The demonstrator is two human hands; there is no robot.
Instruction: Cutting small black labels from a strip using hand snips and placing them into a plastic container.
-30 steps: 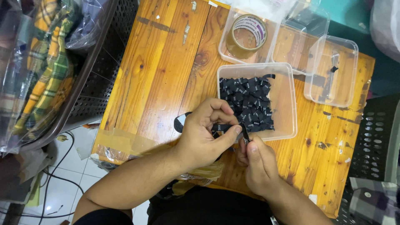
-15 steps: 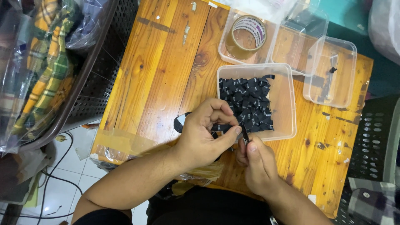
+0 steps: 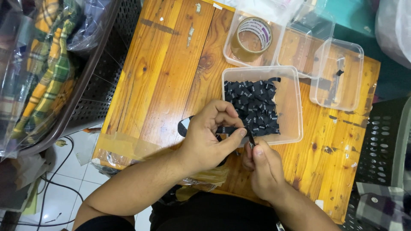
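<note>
My left hand (image 3: 208,139) pinches a narrow black woven ribbon (image 3: 227,129) between thumb and fingers, over the near edge of a wooden table (image 3: 162,77). My right hand (image 3: 264,167) sits just to its right, gripping a small dark tool (image 3: 250,139) at the ribbon's end; the tool is mostly hidden by the fingers. Right behind both hands stands a clear plastic tub (image 3: 291,102) holding several cut black label pieces (image 3: 254,105).
A clear tub with a roll of tape (image 3: 252,36) stands at the back, two more clear tubs (image 3: 340,79) to the right. A dark perforated basket with bagged plaid cloth (image 3: 47,72) stands left of the table. Another dark crate (image 3: 381,145) is on the right.
</note>
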